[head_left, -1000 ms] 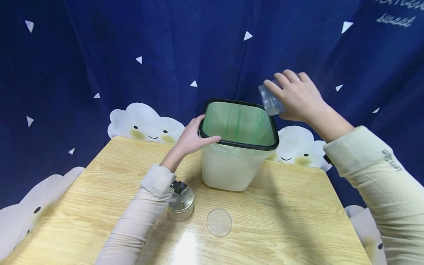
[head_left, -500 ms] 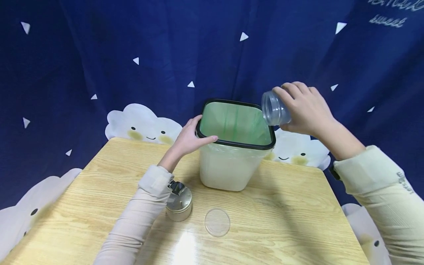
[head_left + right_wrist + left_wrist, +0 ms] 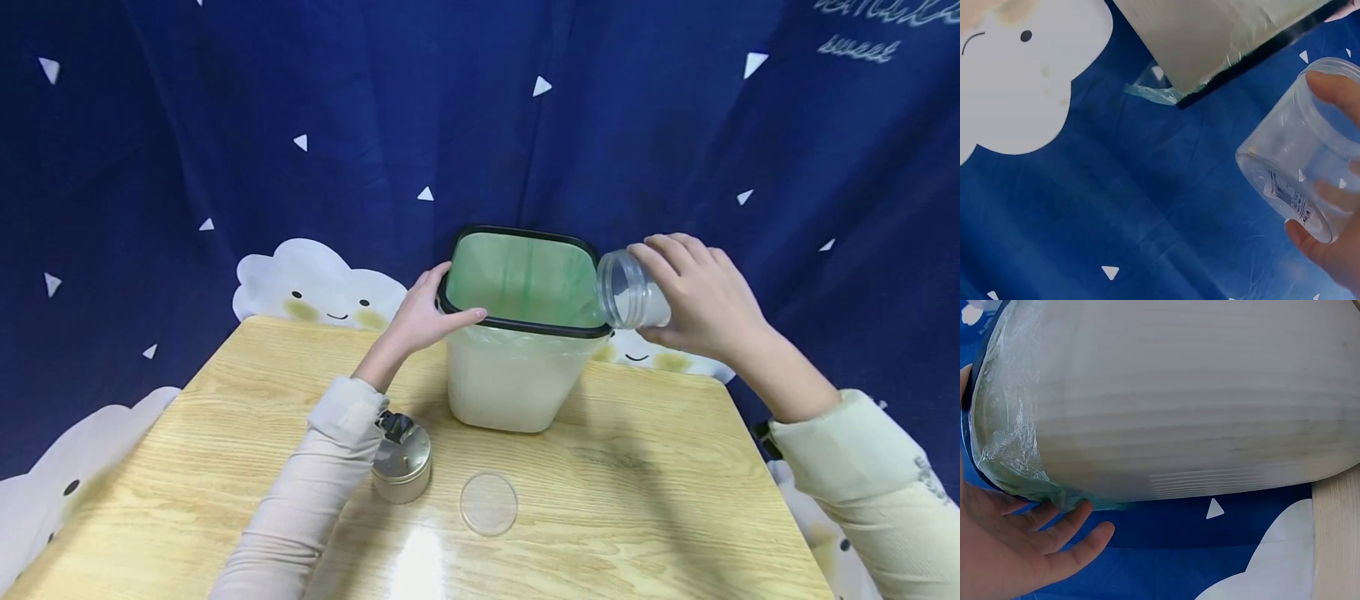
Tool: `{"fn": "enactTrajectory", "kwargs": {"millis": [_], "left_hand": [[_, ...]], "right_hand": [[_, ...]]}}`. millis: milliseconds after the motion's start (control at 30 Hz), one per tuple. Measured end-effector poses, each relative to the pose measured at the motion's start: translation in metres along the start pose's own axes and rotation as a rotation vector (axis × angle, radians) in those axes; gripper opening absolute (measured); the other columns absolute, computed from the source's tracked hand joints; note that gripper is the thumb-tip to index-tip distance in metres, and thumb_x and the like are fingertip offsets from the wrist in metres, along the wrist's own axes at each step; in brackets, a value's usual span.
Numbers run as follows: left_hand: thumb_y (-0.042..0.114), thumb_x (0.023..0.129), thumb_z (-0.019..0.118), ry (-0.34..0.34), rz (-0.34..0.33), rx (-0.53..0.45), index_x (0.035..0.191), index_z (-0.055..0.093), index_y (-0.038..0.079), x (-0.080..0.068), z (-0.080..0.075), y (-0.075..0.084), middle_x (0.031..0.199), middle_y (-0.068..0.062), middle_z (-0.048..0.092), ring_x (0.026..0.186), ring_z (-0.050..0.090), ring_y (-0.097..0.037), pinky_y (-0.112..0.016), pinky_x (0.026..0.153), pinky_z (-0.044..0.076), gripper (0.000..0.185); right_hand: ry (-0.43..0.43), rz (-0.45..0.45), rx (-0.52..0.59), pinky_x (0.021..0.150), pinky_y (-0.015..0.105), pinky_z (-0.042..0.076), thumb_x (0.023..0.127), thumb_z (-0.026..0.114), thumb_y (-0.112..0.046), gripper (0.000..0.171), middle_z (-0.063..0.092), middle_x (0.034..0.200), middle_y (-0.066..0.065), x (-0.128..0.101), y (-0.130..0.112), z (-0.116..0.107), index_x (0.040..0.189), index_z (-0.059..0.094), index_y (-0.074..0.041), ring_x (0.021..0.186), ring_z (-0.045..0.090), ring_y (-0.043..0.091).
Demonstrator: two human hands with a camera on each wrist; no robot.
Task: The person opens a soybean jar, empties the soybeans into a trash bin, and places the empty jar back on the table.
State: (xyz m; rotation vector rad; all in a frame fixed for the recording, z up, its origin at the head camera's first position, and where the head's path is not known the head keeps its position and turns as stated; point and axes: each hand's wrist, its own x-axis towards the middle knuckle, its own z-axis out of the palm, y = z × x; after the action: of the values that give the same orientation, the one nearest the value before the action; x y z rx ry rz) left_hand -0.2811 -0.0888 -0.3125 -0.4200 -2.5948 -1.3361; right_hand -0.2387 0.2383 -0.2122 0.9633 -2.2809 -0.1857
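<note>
a clear jar (image 3: 637, 300) is held in the right hand (image 3: 697, 292), the nearer of the two, with fingers and thumb wrapped around its side. the jar is laid almost on its side: its long axis is run roughly left to right, its mouth is turned left, away from the palm, and its base is kept to the right. by the head view the mouth is set at the right side of the black rim (image 3: 540, 327) of a bin (image 3: 517, 383); in the right wrist view a stretch of curtain (image 3: 375, 125) is seen between jar and bin.

at the far left corner of view from the jar, across the bin's mouth, the left hand (image 3: 420, 315) is rested on the rim, its thumb laid along the near edge and its relaxed fingers spread down the left side.

the jar is formed as a smooth, see-through cylinder, plastic by its look, with a ringed neck and a printed label (image 3: 1291, 197) on its base. the bin is pale and tapered, with rounded corners, and is lined with a thin, crinkled green bag (image 3: 487, 267).

on the wood-grained counter (image 3: 712, 500), near the bin, a flat transparent disc (image 3: 489, 504) is laid; left of it, a round metallic tin (image 3: 401, 483) is partly covered from view by the left wrist. the curtain is made of dark blue cloth, with white triangles scattered over it.
</note>
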Motion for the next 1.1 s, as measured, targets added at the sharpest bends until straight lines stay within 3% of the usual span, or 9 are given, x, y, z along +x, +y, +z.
{"fn": "enactTrajectory", "kwargs": {"millis": [500, 833, 1100], "left_hand": [[0.046, 0.073, 0.069, 0.0, 0.0, 0.001, 0.142, 0.027, 0.007, 0.001, 0.001, -0.002, 0.141, -0.014, 0.032, 0.128, 0.03, -0.026, -0.04, 0.103, 0.028, 0.09], [0.046, 0.073, 0.069, 0.0, 0.004, 0.001, 0.142, 0.027, 0.007, 0.001, 0.002, -0.002, 0.14, -0.015, 0.032, 0.128, 0.03, -0.026, -0.041, 0.103, 0.028, 0.09], [0.046, 0.073, 0.069, 0.001, 0.002, 0.002, 0.142, 0.026, 0.007, 0.001, 0.002, -0.002, 0.141, -0.015, 0.03, 0.129, 0.029, -0.027, -0.041, 0.104, 0.027, 0.09]], "right_hand": [[0.061, 0.004, 0.013, 0.068, 0.055, 0.042, 0.04, 0.083, -0.028, 0.093, 0.05, 0.114, 0.021, -0.043, -0.009, 0.009, 0.121, 0.046, -0.001, 0.105, 0.044, 0.039], [0.126, 0.068, 0.077, 0.066, 0.056, 0.041, 0.041, 0.079, -0.027, 0.088, 0.051, 0.114, 0.021, -0.066, -0.011, 0.014, 0.119, 0.048, -0.001, 0.104, 0.046, 0.04], [0.171, 0.121, 0.146, 0.067, 0.055, 0.04, 0.046, 0.07, -0.034, 0.083, 0.051, 0.114, 0.021, -0.091, -0.014, 0.033, 0.118, 0.049, 0.001, 0.101, 0.047, 0.041]]}}
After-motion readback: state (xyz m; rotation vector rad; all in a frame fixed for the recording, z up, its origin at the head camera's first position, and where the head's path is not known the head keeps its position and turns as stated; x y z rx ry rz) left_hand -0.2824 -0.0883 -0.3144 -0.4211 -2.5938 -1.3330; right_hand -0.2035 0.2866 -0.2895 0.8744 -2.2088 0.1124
